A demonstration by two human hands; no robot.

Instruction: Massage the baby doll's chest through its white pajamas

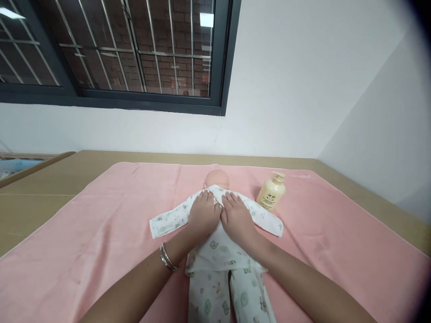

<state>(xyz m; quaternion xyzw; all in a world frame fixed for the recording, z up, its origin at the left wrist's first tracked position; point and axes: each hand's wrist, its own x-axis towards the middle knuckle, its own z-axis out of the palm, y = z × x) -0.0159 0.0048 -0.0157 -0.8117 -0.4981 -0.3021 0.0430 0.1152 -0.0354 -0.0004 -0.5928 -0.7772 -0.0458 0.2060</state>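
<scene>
Both hands flat on the doll's chest — nothing pinched or lifted.

The doll (218,233) lies on its back on the pink towel (101,233), head away, legs toward the person. The left hand (203,215) and right hand (238,220) press open-palmed, side by side, on its printed shirt (168,222) — equally near; a lotion bottle (271,192) stands just right.

head cam, fwd-down, close
</scene>
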